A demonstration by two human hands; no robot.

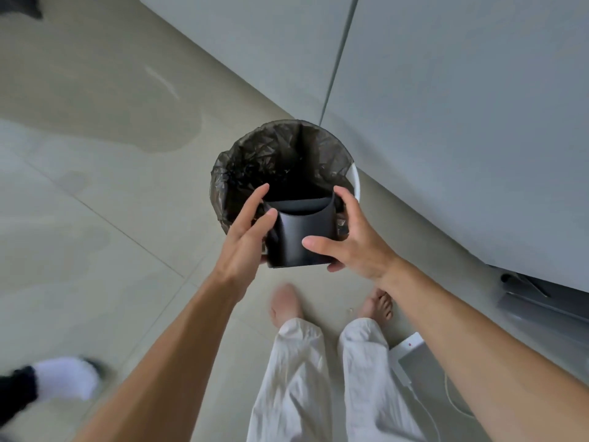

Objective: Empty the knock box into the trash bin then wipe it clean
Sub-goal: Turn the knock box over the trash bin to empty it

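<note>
I hold a black knock box (299, 237) between both hands, tipped forward with its open end pointing into the trash bin (354, 178). The bin is round and white with a dark plastic liner and stands on the floor against a cabinet. My left hand (247, 236) grips the box's left side, fingers along its wall. My right hand (350, 236) clasps the right side, thumb across the front. The box's inside and the bottom of the bin are too dark to read.
Grey cabinet doors (446, 122) rise to the right of the bin. My bare feet (287, 303) stand just behind it on the pale tiled floor. A white device with a cable (411, 352) lies at my right. Another person's socked foot (63, 378) is at the lower left.
</note>
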